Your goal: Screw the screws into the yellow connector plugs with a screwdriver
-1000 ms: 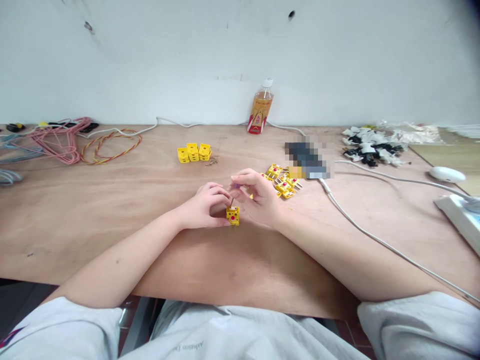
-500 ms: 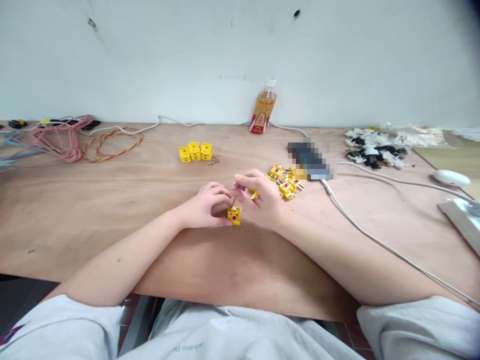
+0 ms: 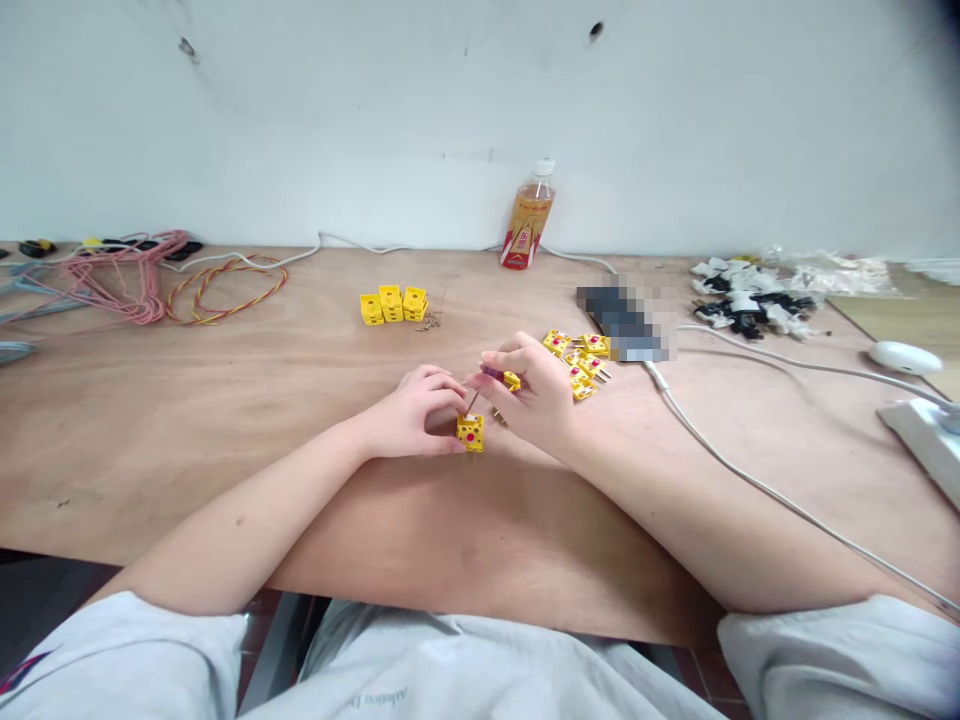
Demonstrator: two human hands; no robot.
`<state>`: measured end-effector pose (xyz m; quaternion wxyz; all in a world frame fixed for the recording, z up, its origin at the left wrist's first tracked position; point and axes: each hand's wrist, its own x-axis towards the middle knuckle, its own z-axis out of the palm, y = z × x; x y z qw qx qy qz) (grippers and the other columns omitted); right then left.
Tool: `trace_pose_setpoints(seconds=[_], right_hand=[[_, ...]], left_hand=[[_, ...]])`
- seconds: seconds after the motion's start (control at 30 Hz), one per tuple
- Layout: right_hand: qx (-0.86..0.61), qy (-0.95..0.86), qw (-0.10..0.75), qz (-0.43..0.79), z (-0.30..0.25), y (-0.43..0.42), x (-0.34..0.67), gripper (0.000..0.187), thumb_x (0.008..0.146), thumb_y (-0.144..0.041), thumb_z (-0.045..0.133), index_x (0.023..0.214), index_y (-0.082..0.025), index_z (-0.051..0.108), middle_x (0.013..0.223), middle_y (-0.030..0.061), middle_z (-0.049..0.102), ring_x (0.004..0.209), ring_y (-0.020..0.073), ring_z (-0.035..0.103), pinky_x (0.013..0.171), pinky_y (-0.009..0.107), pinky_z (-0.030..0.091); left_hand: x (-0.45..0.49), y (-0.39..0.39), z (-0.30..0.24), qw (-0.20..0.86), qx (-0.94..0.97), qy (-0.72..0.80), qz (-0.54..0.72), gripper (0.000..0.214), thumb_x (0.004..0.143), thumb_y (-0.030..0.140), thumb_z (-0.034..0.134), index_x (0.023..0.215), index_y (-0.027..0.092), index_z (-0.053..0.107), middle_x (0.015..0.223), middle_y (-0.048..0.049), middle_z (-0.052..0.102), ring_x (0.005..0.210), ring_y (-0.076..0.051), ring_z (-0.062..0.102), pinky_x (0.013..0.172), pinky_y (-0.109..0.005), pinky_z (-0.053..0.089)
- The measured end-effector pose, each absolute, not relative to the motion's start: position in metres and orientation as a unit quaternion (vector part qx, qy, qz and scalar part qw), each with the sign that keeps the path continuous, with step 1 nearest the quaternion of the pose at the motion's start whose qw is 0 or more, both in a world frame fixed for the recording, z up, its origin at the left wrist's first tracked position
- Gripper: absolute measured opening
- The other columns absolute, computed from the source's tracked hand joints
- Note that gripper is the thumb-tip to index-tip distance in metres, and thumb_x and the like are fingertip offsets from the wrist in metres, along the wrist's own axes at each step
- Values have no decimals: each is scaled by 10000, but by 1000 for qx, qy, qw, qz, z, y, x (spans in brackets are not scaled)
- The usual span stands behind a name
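One slip of your right hand [image 3: 532, 400], fingers pinching the small purple piece [image 3: 491, 372], could drop it beside the yellow connector [image 3: 470, 433].

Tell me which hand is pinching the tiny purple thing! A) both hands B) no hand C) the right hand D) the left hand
C. The right hand pinches the small purple piece in its fingers, above the yellow plug beside the left hand.
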<state>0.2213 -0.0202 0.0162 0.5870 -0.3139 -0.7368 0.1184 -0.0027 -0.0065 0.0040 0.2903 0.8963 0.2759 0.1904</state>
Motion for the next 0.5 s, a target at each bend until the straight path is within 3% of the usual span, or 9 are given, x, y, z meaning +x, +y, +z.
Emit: trace_pose_setpoints(seconds=[0.1,0.23,0.37,0.5], right_hand=[[-277,-767,561,143,21,-21,221,63,975,-255,684,1038,-257,681,942,42,710,801,160,710,691,300,580],[-261,-759,506,317,33,-21,226,149,1057,-347,564,1128,-249,650,1178,98,745,1021,198,753,850,370,627],[-275,-761,455,372,39,-21,231,159,1027,-384,623,1035,-227,647,985,59,767,901,183,753,791,347,620],[-313,-752,512,271,32,-19,228,214,943,-361,726,836,-231,594,847,22,699,763,165,691,662,306,564]], left_hand=[[-2,-6,3,284,898,272,199,334,817,475,849,1054,264,746,1294,-76,676,1321,-305,478,1187,-495,376],[-2,-6,2,265,902,272,204,397,790,504,862,1074,252,744,1299,-89,672,1317,-316,491,1182,-511,384],[-3,-6,2,243,910,289,171,530,789,505,860,1246,268,734,1485,-107,588,1473,-386,373,1218,-573,330],[-5,-5,0,250,915,289,130,525,863,563,785,1332,337,723,1566,-77,545,1539,-401,322,1244,-609,276]])
